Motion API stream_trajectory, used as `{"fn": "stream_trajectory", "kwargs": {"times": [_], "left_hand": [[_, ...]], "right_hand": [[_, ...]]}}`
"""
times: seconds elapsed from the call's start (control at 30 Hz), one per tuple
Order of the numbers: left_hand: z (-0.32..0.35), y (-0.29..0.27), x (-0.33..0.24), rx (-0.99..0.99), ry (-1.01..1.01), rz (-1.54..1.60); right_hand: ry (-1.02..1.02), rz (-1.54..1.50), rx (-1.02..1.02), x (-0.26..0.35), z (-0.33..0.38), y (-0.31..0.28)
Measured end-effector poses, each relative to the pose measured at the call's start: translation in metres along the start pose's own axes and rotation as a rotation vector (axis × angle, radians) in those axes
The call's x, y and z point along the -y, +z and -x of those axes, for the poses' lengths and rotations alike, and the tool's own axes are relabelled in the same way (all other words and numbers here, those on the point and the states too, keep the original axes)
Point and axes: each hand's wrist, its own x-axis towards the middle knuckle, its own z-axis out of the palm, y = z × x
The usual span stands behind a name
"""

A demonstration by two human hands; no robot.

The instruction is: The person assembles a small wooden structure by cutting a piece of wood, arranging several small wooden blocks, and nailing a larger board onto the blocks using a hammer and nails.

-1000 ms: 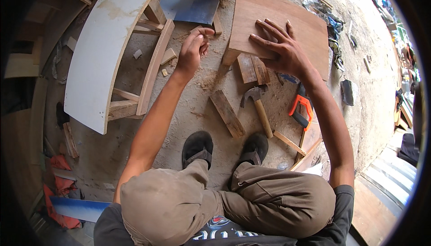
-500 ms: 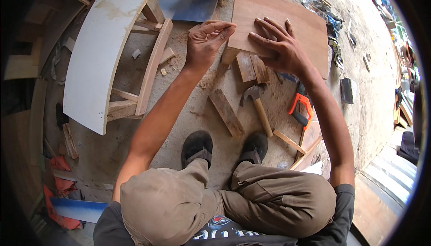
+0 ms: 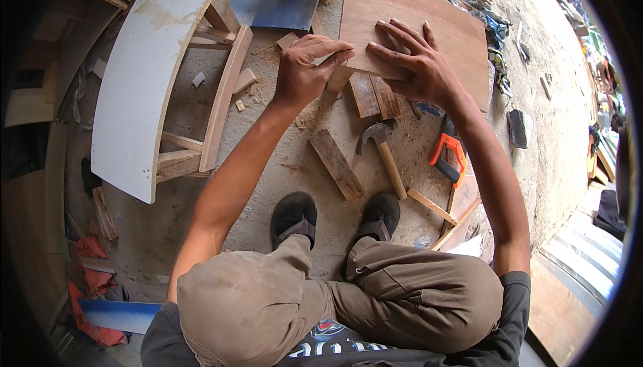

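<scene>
While my right hand [image 3: 415, 65] presses flat and open on the brown plywood board [image 3: 429, 25], my left hand [image 3: 305, 69], fingers pinched shut, meets its near edge; what it holds I cannot tell.

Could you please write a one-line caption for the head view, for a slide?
Squatting over a sawdust-strewn floor, the right hand presses flat on a plywood board while the left hand pinches its near edge.

Left hand [image 3: 305, 72] curls its fingers [image 3: 335, 51], perhaps pinching, beside the flat, splayed right hand [image 3: 415, 65], both arms extended.
</scene>
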Motion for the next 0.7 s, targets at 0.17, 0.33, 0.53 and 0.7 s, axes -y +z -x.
{"fn": "stream_trajectory", "kwargs": {"times": [0.17, 0.33, 0.53, 0.7], "left_hand": [[-0.0002, -0.0014, 0.0058, -0.003, 0.205, -0.141], [0.0001, -0.0030, 0.0075, 0.001, 0.257, -0.192], [0.0021, 0.0030, 0.0064, -0.007, 0.156, -0.103], [0.0076, 0.0052, 0.0055, -0.060, 0.028, -0.079]], "right_hand": [[-0.003, -0.027, -0.001, 0.0003, -0.0007, -0.0018], [-0.010, -0.017, 0.012, 0.0027, -0.0012, -0.0059], [-0.009, -0.024, -0.004, 0.0011, 0.0001, -0.0027], [-0.006, -0.025, 0.000, -0.0003, -0.0003, -0.0010]]}}
